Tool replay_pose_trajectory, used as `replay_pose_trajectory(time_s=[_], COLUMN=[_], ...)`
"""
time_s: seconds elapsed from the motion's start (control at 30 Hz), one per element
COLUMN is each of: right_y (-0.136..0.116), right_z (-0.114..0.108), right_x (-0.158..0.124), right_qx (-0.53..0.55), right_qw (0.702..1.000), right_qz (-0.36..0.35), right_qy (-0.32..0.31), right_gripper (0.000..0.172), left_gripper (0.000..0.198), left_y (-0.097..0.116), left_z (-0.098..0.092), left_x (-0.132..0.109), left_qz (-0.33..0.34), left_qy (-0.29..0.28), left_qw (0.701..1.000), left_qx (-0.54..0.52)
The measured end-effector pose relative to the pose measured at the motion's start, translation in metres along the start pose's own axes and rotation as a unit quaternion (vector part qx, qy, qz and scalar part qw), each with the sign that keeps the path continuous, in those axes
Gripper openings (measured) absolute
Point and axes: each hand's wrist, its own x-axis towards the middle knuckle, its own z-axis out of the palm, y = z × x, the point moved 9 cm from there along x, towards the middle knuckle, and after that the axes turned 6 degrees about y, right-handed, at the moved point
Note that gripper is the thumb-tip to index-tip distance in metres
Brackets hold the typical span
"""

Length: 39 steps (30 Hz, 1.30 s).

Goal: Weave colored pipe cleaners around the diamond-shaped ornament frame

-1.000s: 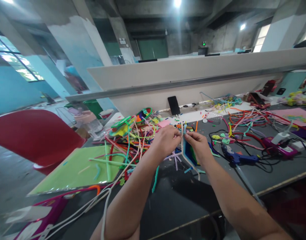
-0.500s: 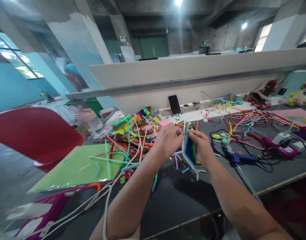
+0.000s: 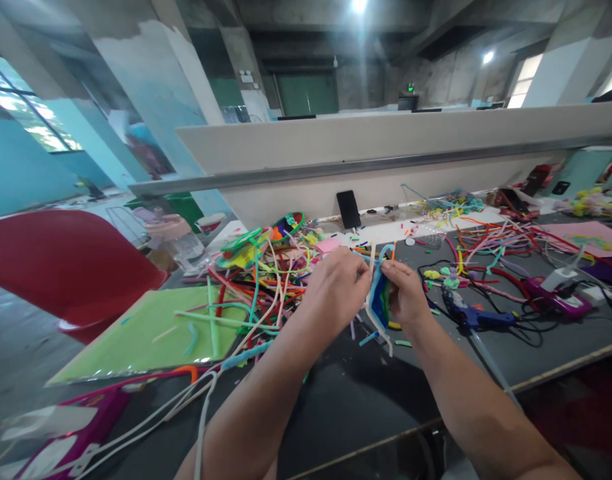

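Observation:
Between my hands, above the dark table, is a flat pipe-cleaner piece (image 3: 379,301) in blue and green. A white pipe cleaner (image 3: 371,315) runs bent along its left edge. A light blue end (image 3: 385,251) curls over at the top. My right hand (image 3: 405,288) pinches the piece's right side with the thumb on top. My left hand (image 3: 339,283) is closed, fingertips at the upper part of the white pipe cleaner; its palm side is hidden. A blue glue gun (image 3: 479,315) lies to the right of my right hand.
Heaped pipe cleaners (image 3: 259,293) lie left of my hands, with more pipe cleaners (image 3: 501,247) at right. A green sheet (image 3: 136,340) is at the left. A phone (image 3: 349,209) leans on the partition (image 3: 286,193). Cords and a purple power strip (image 3: 561,298) lie right.
The light blue end at the top has bent over to the right. The piece has turned slightly and its lower end has shifted a little left. Both hands stay close together.

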Motion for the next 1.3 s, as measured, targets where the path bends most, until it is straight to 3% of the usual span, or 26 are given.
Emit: replay_pose_trajectory(time_s=[0.2, 0.5, 0.63, 1.1, 1.3], right_y=[0.000, -0.011, -0.015, -0.009, -0.002], right_z=[-0.002, -0.006, -0.003, 0.003, 0.002], right_x=[0.001, 0.002, -0.001, 0.001, 0.004], right_qx=[-0.004, -0.092, -0.122, -0.088, -0.072], right_qw=[1.000, 0.986, 0.979, 0.984, 0.990], right_qz=[-0.019, -0.140, -0.160, -0.144, -0.111], right_qy=[-0.002, 0.000, -0.012, -0.050, -0.046], right_gripper=[0.021, 0.016, 0.017, 0.015, 0.018], left_gripper=[0.017, 0.014, 0.014, 0.012, 0.002], left_y=[-0.002, -0.006, -0.008, -0.005, -0.012], left_z=[0.004, 0.011, 0.014, 0.022, 0.017], left_x=[0.001, 0.004, 0.004, 0.003, 0.007], left_qz=[-0.023, -0.040, -0.040, -0.010, -0.022], left_qy=[-0.007, -0.014, -0.007, -0.004, -0.005], left_qw=[1.000, 0.999, 0.999, 1.000, 0.999], left_qx=[0.001, 0.004, 0.005, 0.027, 0.047])
